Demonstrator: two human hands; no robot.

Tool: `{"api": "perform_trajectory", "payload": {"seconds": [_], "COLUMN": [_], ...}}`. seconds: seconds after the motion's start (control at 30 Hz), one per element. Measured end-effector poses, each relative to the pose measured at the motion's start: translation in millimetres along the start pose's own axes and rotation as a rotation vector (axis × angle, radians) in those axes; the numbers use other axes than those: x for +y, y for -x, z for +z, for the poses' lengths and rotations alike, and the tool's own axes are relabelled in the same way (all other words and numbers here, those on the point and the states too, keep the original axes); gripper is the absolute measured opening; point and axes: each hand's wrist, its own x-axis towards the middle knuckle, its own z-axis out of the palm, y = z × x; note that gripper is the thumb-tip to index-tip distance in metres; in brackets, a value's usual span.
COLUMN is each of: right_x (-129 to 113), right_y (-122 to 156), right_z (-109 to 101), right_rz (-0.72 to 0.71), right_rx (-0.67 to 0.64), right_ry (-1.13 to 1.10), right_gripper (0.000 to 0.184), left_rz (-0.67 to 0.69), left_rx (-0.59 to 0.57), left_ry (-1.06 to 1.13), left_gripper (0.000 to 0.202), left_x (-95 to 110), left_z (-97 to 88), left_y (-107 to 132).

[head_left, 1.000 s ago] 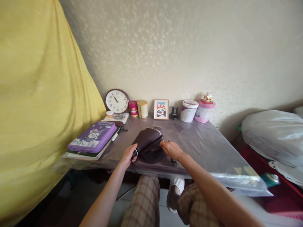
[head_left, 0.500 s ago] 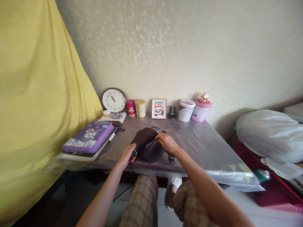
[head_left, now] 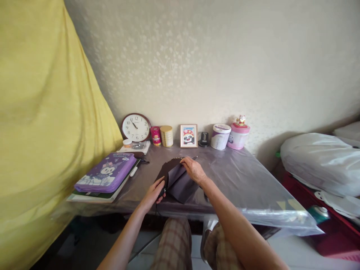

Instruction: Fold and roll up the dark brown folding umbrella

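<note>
A dark folding umbrella (head_left: 184, 190) lies loosely folded at the front of the table, its fabric edged with a checkered trim. My left hand (head_left: 152, 195) is closed round its black handle (head_left: 162, 192), and a thin cord hangs below. With thumb and fingers, my right hand (head_left: 194, 170) pinches the upper edge of the fabric and holds one panel raised. A fold stands open between the two hands. The umbrella's ribs and the underside of the cloth are hidden.
A purple case (head_left: 107, 172) rests on books at the left, by a yellow curtain (head_left: 42, 112). Along the wall stand a clock (head_left: 136, 128), tins, a picture frame (head_left: 188, 136) and lidded tubs (head_left: 221, 137). Plastic covers the table (head_left: 236, 180); a white bag (head_left: 320, 161) is at right.
The camera has tilted up slightly, so the table sits lower in view. My right hand has shifted a little left, and the raised umbrella panel now stands wider apart from the cloth behind it.
</note>
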Motion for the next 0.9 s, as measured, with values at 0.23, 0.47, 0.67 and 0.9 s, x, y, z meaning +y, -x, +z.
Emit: {"api": "perform_trajectory", "payload": {"seconds": [0.23,0.47,0.67,0.9], "right_x": [-2.1,-8.5,-13.7,-15.7], "right_y": [-10.0,-17.1,-22.7,-24.0], "right_z": [9.0,22.8,35.5,53.0], "right_rz": [0.027,0.022,-0.043,-0.032], "right_rx": [0.028,-0.027,-0.019,-0.107], "right_ry": [0.032,0.118,0.159,0.155], "right_gripper": [0.020,0.023,0.026,0.024], "left_rz": [0.089,0.196,0.247,0.266], "left_rx": [0.041,0.099,0.203,0.295], "left_ry": [-0.209,-0.346,-0.488,-0.479], "left_gripper": [0.068,0.067,0.070,0.079], "left_x": [3.0,-4.2,-18.4,-19.6], "left_z": [13.3,20.1,25.1,36.8], "left_y": [10.3,11.4,9.1,16.6]}}
